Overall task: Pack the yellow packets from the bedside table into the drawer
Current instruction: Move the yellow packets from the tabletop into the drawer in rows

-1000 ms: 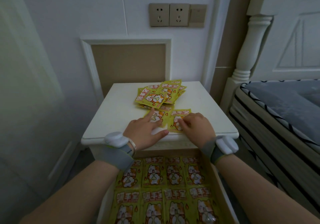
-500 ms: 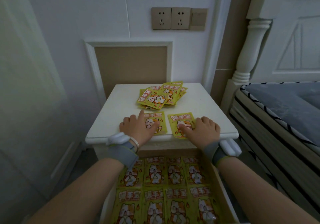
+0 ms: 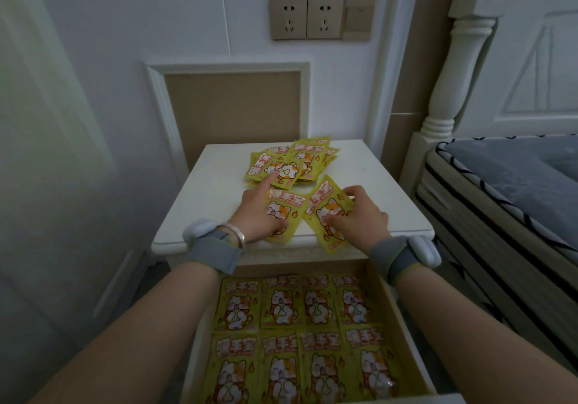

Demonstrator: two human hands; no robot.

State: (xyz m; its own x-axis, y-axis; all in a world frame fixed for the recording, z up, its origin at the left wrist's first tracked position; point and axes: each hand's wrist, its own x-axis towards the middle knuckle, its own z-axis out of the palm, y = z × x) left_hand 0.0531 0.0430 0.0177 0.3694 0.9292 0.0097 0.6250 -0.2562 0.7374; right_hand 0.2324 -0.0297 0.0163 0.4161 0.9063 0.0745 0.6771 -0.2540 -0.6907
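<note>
On the white bedside table (image 3: 215, 190), a loose pile of yellow packets (image 3: 291, 161) with cartoon cats lies at the back. My left hand (image 3: 255, 215) grips one yellow packet (image 3: 283, 211) lifted off the front edge. My right hand (image 3: 362, 219) grips a second yellow packet (image 3: 328, 206), tilted up beside the first. Below the table front, the open drawer (image 3: 403, 325) holds two neat rows of several yellow packets (image 3: 300, 334). Both wrists wear grey bands.
A bed with a grey mattress (image 3: 516, 190) and a white bedpost (image 3: 453, 68) stands close on the right. A white door or cabinet panel (image 3: 56, 184) runs along the left. Wall sockets (image 3: 322, 17) sit above the table.
Both hands were pressing flat on two packets near the table's front edge. Now each hand has picked its packet up and tilted it off the surface.
</note>
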